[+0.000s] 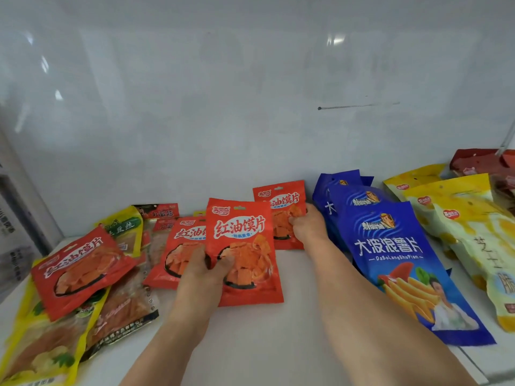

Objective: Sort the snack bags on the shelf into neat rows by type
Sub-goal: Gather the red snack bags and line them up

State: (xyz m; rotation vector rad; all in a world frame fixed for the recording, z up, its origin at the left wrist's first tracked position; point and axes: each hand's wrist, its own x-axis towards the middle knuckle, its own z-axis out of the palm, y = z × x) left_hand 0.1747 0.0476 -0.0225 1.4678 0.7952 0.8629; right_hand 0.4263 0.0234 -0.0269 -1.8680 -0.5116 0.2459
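Hands busy mid-frame: left hand (pixel 202 274) grips one red bag (pixel 245 246), right hand (pixel 308 222) pinches another red bag (pixel 281 210); next, probably line them up.

Left hand (pixel 204 270): grips the lower edge of an upright red snack bag (pixel 243 247), thumb on its front.
Right hand (pixel 308 222): holds another red bag (pixel 281 213) further back.
Blue chip bags (pixel 390 246): overlapping row, right.
Yellow bags (pixel 468 227): far right.
Shelf (pixel 264 344): white.
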